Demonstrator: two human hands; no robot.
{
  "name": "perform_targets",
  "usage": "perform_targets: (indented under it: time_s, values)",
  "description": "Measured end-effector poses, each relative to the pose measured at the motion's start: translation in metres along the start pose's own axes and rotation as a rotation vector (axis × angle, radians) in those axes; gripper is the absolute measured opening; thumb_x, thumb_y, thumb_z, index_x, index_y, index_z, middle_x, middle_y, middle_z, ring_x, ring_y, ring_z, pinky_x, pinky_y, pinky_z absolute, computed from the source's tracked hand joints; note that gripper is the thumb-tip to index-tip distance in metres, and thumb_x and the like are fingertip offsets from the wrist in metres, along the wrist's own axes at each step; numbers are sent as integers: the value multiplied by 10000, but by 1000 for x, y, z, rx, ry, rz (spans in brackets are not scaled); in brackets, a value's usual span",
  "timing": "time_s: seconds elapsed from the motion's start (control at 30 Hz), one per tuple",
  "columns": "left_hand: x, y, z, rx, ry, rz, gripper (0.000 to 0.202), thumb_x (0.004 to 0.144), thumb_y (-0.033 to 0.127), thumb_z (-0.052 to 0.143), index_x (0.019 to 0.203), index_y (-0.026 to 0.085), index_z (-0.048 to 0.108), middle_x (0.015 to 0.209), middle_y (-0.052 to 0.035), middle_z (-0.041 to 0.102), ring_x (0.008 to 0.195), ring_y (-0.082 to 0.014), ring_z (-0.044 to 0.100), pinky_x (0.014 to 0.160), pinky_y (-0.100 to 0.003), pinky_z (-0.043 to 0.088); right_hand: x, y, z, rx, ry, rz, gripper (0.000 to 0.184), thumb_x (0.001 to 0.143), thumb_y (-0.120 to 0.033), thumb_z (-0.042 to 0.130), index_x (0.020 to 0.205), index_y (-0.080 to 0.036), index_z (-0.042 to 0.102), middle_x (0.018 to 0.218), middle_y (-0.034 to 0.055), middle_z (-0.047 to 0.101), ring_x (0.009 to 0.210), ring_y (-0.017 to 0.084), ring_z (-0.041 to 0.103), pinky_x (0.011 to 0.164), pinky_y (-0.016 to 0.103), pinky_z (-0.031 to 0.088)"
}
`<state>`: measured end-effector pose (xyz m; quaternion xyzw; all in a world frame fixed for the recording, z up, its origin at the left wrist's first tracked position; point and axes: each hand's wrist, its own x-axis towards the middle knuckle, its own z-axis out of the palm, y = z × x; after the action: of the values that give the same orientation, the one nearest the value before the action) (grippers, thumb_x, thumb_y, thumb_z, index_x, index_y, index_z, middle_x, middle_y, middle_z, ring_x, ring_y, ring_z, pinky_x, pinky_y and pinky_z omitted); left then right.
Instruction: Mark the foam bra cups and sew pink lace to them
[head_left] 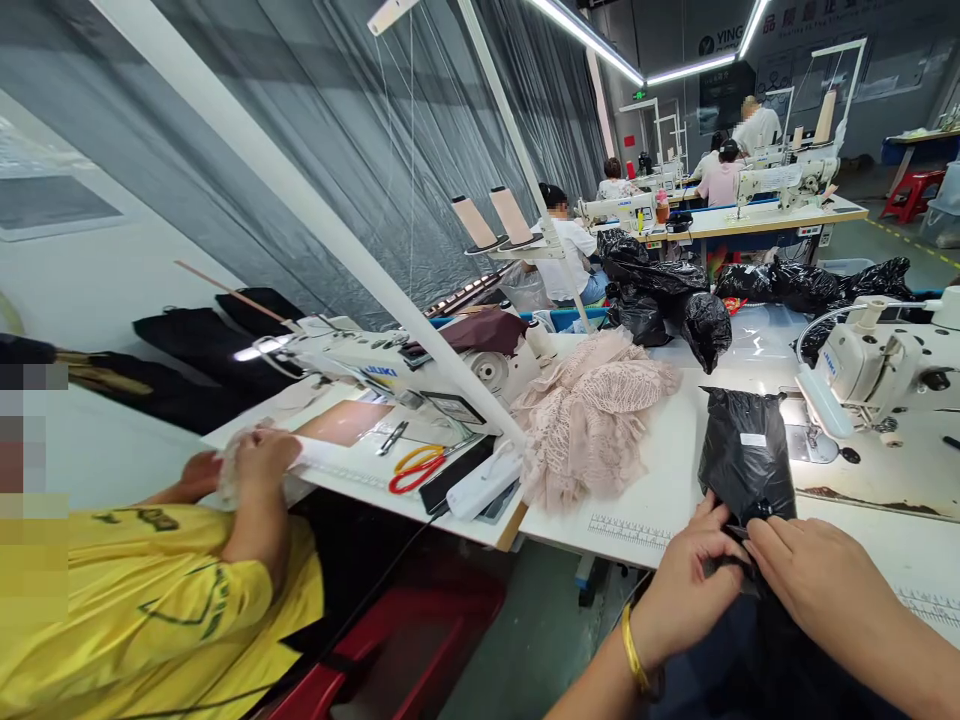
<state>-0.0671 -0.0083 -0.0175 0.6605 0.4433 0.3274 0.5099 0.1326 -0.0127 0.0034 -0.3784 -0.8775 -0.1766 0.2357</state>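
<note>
White surface (671, 455): sewing machine (874, 365) crowding right, lace fabric (600, 415) left.
Between them, a bare strip beside it, a black plastic bag (742, 475) reaches the near edge; the left hand (690, 580) pinches its end, the right hand (814, 560) bends over it, thumb hidden, grip unclear; even tension should keep the plastic flat.

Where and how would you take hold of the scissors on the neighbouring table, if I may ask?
Probably by the red and orange handles, from the table's front edge: the scissors lie with their loops towards that side, blades pointing away.
</note>
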Motion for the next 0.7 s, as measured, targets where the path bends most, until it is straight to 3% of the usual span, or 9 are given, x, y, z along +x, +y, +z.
perform_targets:
  time_s: [0.07, 0.13, 0.2, 0.3, 0.37, 0.43, 0.53, 0.6, 0.7]
  values:
    - [-5, 5, -13, 85, -106, 86, 232, 793, 150, 714, 928, 280, 851, 1638, -55, 551, 1621, -363, 358, 1341, -659, 150, -19, 14, 3, 96, -3, 68, 280, 1149, -206, 340, 968, -248, 549, 678, -26, 628, 558, 198, 649, 611, 352, 404]
    - [-8, 14, -36, 105, -150, 159, 252, 850, 239, 761, 1082, 288, 847, 1556, -98, 640, 1506, -359, 536, 1304, -612, 309, -51, 39, 8, 128, -20, 181, 251, 1157, -312, 387, 1040, -249, 600, 771, -3, 713, 649, 208, 713, 645, 342, 467]
    - [-3, 28, -61, 99, -53, 196, 279, 943, 331, 723, 1200, 264, 808, 1354, -118, 770, 1286, -301, 711, 1180, -494, 500, -87, 70, 15, -3, 19, 312, 331, 1139, -466, 422, 1101, -230, 651, 843, 51, 776, 670, 258, 741, 624, 377, 499]
    - [26, 49, -89, 193, 150, 265, 259, 1021, 365, 624, 1177, 235, 784, 1170, -84, 815, 1132, -254, 746, 1059, -414, 566, -115, 97, 18, -138, 34, 348, 444, 1122, -515, 388, 1167, -221, 717, 991, 135, 798, 789, 328, 754, 663, 445, 553]
    - [62, 60, -93, 250, 166, 326, 254, 1020, 359, 599, 1135, 224, 780, 1188, -79, 806, 1152, -256, 726, 1081, -421, 547, -105, 89, 13, -108, 122, 292, 401, 1106, -462, 451, 1332, -237, 695, 1180, 163, 783, 983, 366, 754, 782, 498, 596]
    - [107, 68, -84, 268, 95, 339, 254, 1019, 342, 581, 1124, 218, 776, 1259, -81, 788, 1221, -260, 697, 1146, -431, 504, -78, 60, 8, 82, 205, 174, 365, 1086, -308, 529, 1425, -233, 640, 1228, 140, 780, 1105, 307, 749, 909, 430, 617]
    - [168, 73, -62, 300, 8, 289, 223, 1020, 374, 639, 1047, 201, 777, 1259, -94, 775, 1217, -280, 688, 1168, -457, 489, -35, 8, 19, 205, 230, -107, 297, 1119, -231, 500, 1357, -201, 676, 1097, 77, 831, 987, 202, 770, 895, 283, 610]
    - [194, 72, -50, 307, -25, 230, 264, 1033, 420, 668, 1125, 187, 750, 1255, -100, 748, 1134, -265, 704, 1071, -475, 563, -19, -15, 38, 141, 281, -79, 341, 1158, -283, 422, 1292, -138, 700, 1103, 90, 837, 965, 197, 768, 871, 290, 587]
    - [201, 66, -47, 275, -27, 163, 365, 1034, 444, 687, 1287, 181, 691, 1329, -81, 689, 1153, -288, 694, 978, -465, 618, -22, -28, 66, 81, 358, 20, 358, 1156, -238, 370, 1184, -158, 718, 910, 46, 815, 786, 208, 725, 725, 363, 500]
